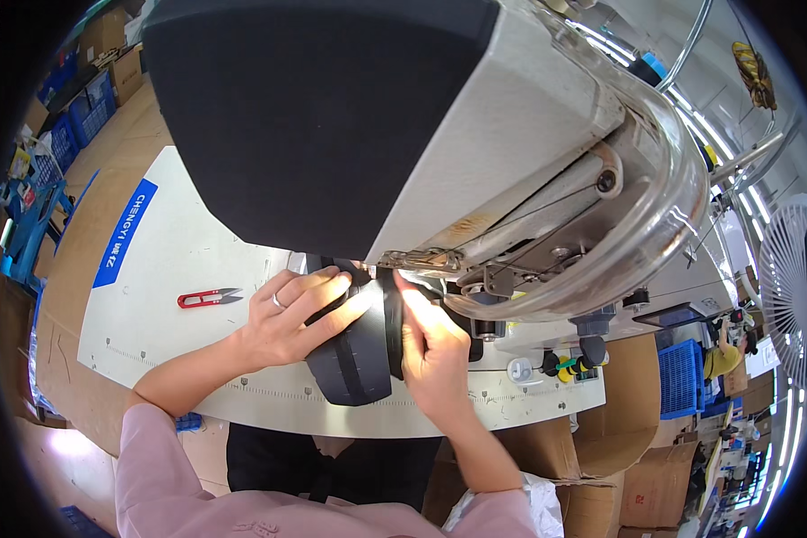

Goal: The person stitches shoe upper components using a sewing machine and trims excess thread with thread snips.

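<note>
A black, stiff-looking workpiece (350, 368) with a darker strip down its middle lies under the head of a sewing machine (502, 152). My left hand (296, 318), a ring on one finger, has its bent fingers closed over the piece's upper left part. On the other side my right hand (438, 354) pinches the piece's right edge, index fingertip close to the lit stitching area. The machine head hides the piece's far end and the needle. A red-handled thread snipper (210, 299) rests on the white table to the left of my left hand.
The white machine table (179, 242) has a curved near edge with a printed scale. Cardboard boxes (614, 430) stand below its right side, a blue crate (681, 380) beyond. A fan (791, 287) is at far right, and another person (724, 359) sits in the background.
</note>
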A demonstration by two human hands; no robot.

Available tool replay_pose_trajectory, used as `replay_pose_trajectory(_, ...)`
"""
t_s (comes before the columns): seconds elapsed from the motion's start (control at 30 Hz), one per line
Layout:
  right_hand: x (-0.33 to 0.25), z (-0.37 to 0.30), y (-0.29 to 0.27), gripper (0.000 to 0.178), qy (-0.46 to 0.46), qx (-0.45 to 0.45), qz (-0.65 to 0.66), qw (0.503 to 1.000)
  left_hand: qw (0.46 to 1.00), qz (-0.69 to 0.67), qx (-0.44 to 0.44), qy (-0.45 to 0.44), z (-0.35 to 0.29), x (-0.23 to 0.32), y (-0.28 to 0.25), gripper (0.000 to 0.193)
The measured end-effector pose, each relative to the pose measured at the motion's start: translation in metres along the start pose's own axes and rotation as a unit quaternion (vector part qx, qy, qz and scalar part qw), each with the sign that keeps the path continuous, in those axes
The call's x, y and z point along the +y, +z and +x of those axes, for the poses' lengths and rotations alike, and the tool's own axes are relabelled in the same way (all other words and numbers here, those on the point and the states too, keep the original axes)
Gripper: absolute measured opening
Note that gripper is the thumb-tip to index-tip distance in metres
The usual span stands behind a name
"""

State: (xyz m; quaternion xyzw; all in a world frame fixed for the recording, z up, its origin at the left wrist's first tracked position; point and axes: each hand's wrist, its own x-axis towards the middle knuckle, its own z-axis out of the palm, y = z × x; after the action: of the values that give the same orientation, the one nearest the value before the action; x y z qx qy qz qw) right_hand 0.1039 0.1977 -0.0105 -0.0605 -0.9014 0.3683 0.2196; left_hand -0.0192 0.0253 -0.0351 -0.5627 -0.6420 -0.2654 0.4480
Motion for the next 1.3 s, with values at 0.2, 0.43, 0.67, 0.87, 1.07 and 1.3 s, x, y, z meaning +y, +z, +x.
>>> replay_pose_trajectory(0.2,0.001,-0.009,0.014,0.037,0.022,0.067,0.158,0.985,0.999,-0.019,-0.027,0.008,0.003,-0.007,-0.005,0.033)
replay_pose_trajectory(0.43,-0.008,-0.007,0.008,0.049,-0.012,0.008,-0.002,1.0,0.987,-0.12,0.029,-0.098,0.011,0.0,-0.003,0.043)
replay_pose_trajectory(0.67,-0.011,-0.006,0.009,0.051,-0.031,0.014,0.004,0.999,0.998,-0.017,-0.047,0.022,0.009,-0.006,-0.011,0.041)
replay_pose_trajectory(0.87,-0.015,-0.011,0.025,0.062,0.126,0.079,0.242,0.959,0.998,-0.057,-0.03,-0.025,0.012,-0.009,-0.009,0.041)
replay_pose_trajectory(1.07,-0.024,-0.004,0.034,0.026,0.032,0.247,0.285,0.926,0.997,-0.073,-0.001,-0.034,0.012,-0.008,-0.006,0.04)
replay_pose_trajectory(1.3,-0.015,-0.008,0.021,0.037,0.058,0.058,0.214,0.973,0.998,-0.018,-0.063,-0.002,0.007,-0.013,-0.009,0.037)
